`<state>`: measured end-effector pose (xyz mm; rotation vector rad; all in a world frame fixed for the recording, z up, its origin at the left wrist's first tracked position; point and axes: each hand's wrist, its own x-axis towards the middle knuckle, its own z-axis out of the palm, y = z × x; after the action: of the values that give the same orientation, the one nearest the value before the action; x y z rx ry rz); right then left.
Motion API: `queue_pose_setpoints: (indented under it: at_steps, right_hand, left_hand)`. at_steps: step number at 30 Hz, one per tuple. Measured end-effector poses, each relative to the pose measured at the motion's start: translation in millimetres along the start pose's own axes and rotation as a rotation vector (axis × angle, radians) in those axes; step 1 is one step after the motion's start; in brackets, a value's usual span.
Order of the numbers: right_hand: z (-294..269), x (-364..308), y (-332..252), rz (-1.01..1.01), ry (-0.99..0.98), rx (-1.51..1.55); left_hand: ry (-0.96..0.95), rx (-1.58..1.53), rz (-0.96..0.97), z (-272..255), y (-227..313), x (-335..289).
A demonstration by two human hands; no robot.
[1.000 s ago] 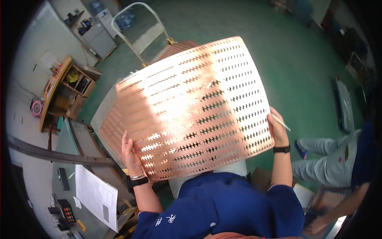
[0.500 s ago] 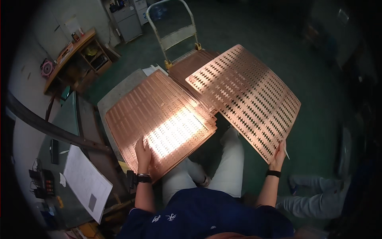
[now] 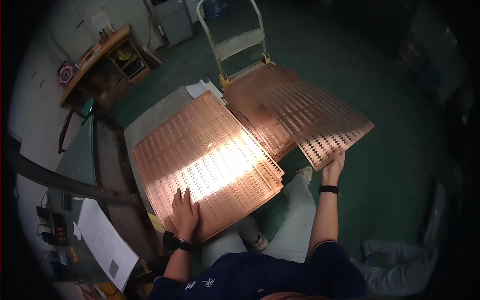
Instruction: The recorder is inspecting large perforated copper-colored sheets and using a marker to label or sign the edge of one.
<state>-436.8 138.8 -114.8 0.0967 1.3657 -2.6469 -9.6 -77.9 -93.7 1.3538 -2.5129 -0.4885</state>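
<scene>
A stack of copper-coloured perforated sheets (image 3: 180, 145) lies in front of me, with a bright patch of light across its top. My left hand (image 3: 185, 215) rests on the near part of that stack, fingers apart and flat on the top sheet. Off to the right, my right hand (image 3: 334, 167) grips the near corner of a single perforated copper sheet (image 3: 345, 117). This sheet slopes away from me, and its far side lies over or just above a second stack of copper sheets (image 3: 250, 100) on a hand trolley (image 3: 240, 42). Whether it touches that stack I cannot tell.
At the left stands a glass-topped table (image 3: 75, 165) with a large printed paper (image 3: 107, 245) at its edge. A wooden desk (image 3: 100, 57) and a pink fan (image 3: 65, 74) are at the far left. Another person's legs (image 3: 395, 265) show at the lower right.
My right hand has moved forward and slightly left, carrying the sheet over the trolley stack and lowering it. My left hand has slid toward me a little, its fingers spreading.
</scene>
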Motion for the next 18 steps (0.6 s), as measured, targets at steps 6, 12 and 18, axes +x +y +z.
queue_pose_setpoints:
  at_steps: [6, 12, 18]
  right_hand:
    - [30, 48, 68, 0.318, -0.092, -0.143]
    - [-26, -35, 77, 0.392, -0.134, -0.463]
    - [-45, -106, 19, 0.36, -0.224, -0.529]
  left_hand:
    - [-0.006, 0.012, 0.043, 0, 4, 5]
    - [0.028, -0.021, 0.058, 2, -1, 1]
    - [0.084, -0.144, 0.085, 7, -13, 1]
